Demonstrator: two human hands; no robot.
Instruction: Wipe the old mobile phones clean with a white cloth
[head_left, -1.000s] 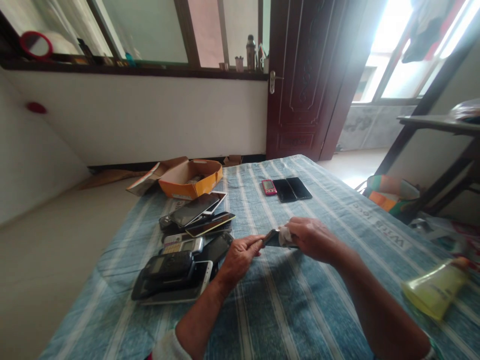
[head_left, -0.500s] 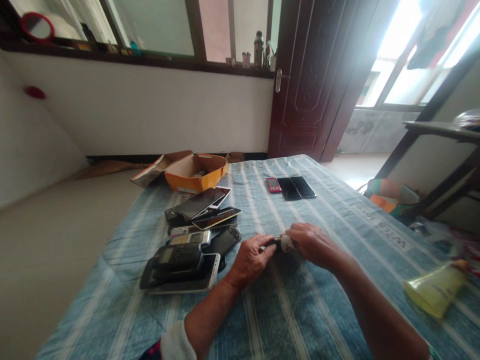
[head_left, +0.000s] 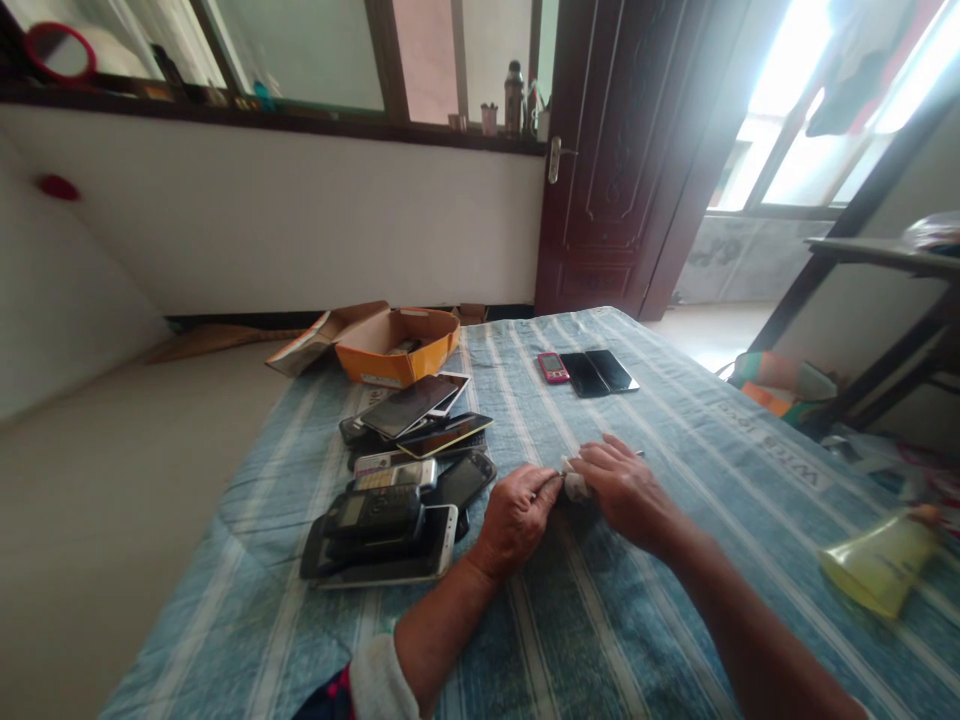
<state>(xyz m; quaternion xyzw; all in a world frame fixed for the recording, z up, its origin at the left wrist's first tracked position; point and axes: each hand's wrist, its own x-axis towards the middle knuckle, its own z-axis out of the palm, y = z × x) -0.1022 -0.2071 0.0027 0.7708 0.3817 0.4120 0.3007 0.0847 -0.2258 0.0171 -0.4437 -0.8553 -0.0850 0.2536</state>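
Note:
My left hand (head_left: 517,512) is closed, pinching the near-left end of what looks like a small dark phone, mostly hidden by my fingers. A crumpled white cloth (head_left: 576,487), possibly tissue, is bunched under the fingers of my right hand (head_left: 619,485), against that phone. A thin light tip shows past the right fingers; I cannot tell what it belongs to. Left of my hands lies a pile of phones, with a black keypad phone (head_left: 379,515) on top of a white-edged smartphone (head_left: 442,545). A silver keypad phone (head_left: 405,474) and a yellow-edged phone (head_left: 450,434) lie behind.
An open orange box (head_left: 397,365) stands at the table's far left. A pink phone (head_left: 553,368) lies beside two black smartphones (head_left: 611,370) farther back. At the right is a yellow translucent container (head_left: 877,565). Striped blue cloth (head_left: 570,640) covers the table.
My right hand has shifted slightly, its fingers now flatter and spread over the white cloth. The left fingers cover more of the dark phone. The whole view has shifted a little.

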